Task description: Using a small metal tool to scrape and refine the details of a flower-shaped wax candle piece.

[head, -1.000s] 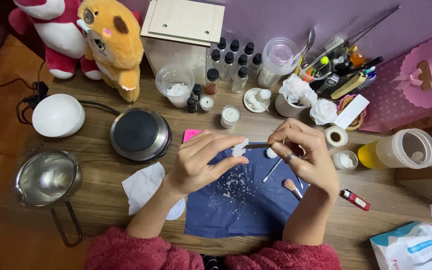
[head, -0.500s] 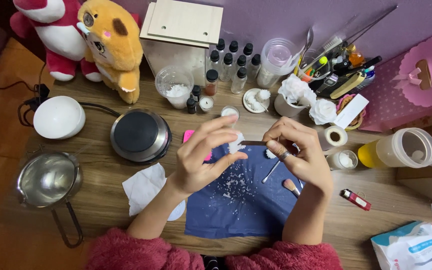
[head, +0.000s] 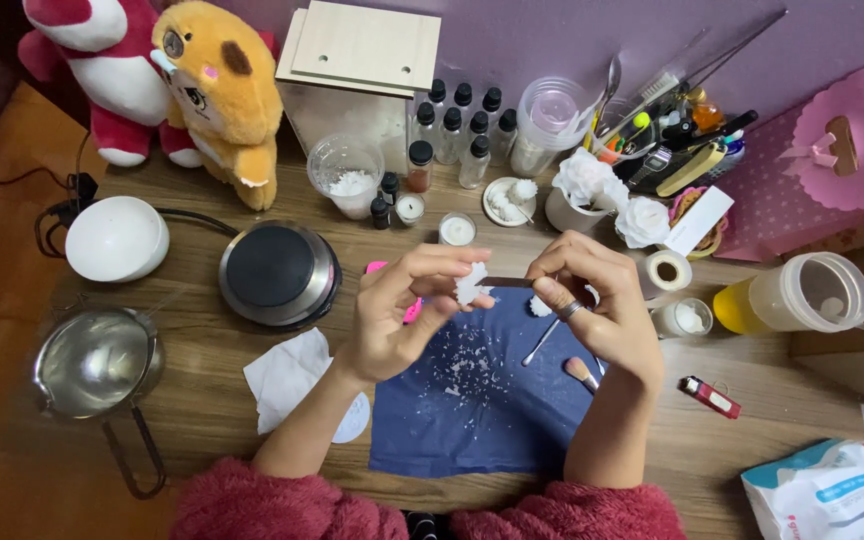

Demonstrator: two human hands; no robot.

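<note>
— What is in the hands?

— A small white wax piece (head: 470,284), jagged at the edges, is pinched between the thumb and fingertips of the left hand (head: 399,312), raised above a dark blue cloth (head: 472,420). The right hand (head: 602,305) is closed on a thin dark tool (head: 507,282), and the tool's tip meets the wax piece. There is a ring on one right finger.

— And right under them?

— The cloth lies flat on the wooden table (head: 202,420), speckled with white wax crumbs (head: 462,365). A cotton swab (head: 540,342) rests on it near the right hand, and a small brush (head: 582,372) lies just beside that wrist. A pink object (head: 392,288) sits partly hidden behind the left fingers; I cannot tell what it is.

— Further out?

— To the left a white tissue (head: 287,375) is spread out, then a round black hot plate (head: 277,272), a white dome (head: 117,238) and a steel pot with a handle (head: 100,362). Behind the hands stand a small candle jar (head: 457,229), a cup of white flakes (head: 347,178), dark-capped bottles (head: 464,130) and white wax flowers (head: 592,180). To the right are a roll of tape (head: 668,270), a clear beaker with yellow liquid (head: 792,295) and a red lighter (head: 709,396). Two plush toys (head: 172,85) sit at the far left corner.
</note>
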